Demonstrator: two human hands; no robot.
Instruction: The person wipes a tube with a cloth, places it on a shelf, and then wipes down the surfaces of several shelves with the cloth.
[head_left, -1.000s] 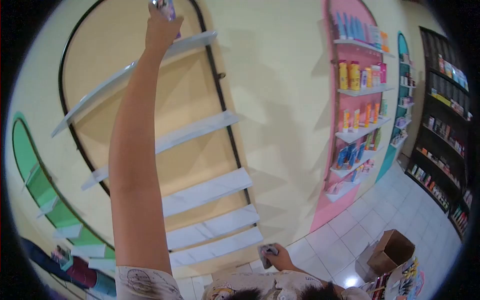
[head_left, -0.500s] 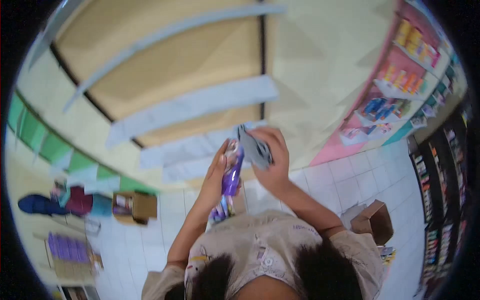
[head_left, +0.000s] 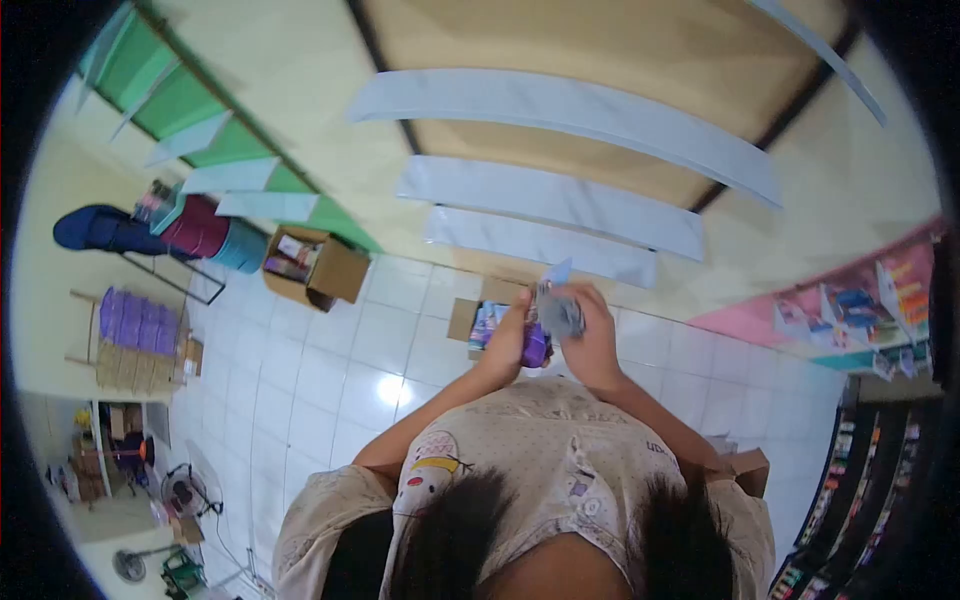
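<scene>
My left hand [head_left: 507,345] is closed around a shiny purple package [head_left: 535,346], held in front of my chest. Whether it is a bottle or a pouch I cannot make out. A crumpled grey cloth [head_left: 562,316] is gripped in my right hand [head_left: 596,345], pressed against or just beside the upper part of the package. Blur hides the exact contact. Beyond my hands, on the floor, an open cardboard box [head_left: 462,318] holds several purple and blue packs [head_left: 487,322].
White marbled shelves [head_left: 540,190] line the wall ahead. Another open carton [head_left: 342,272] stands left, beside stacked teal and maroon tubs [head_left: 205,232]. Right are stocked pink shelves [head_left: 800,310] and dark racks [head_left: 865,470]. A brown carton [head_left: 748,468] sits behind my right arm.
My view has swung to the left, bringing the floor box into sight. The package and cloth are lower and closer together, and the cloth is more bunched up in my right hand.
</scene>
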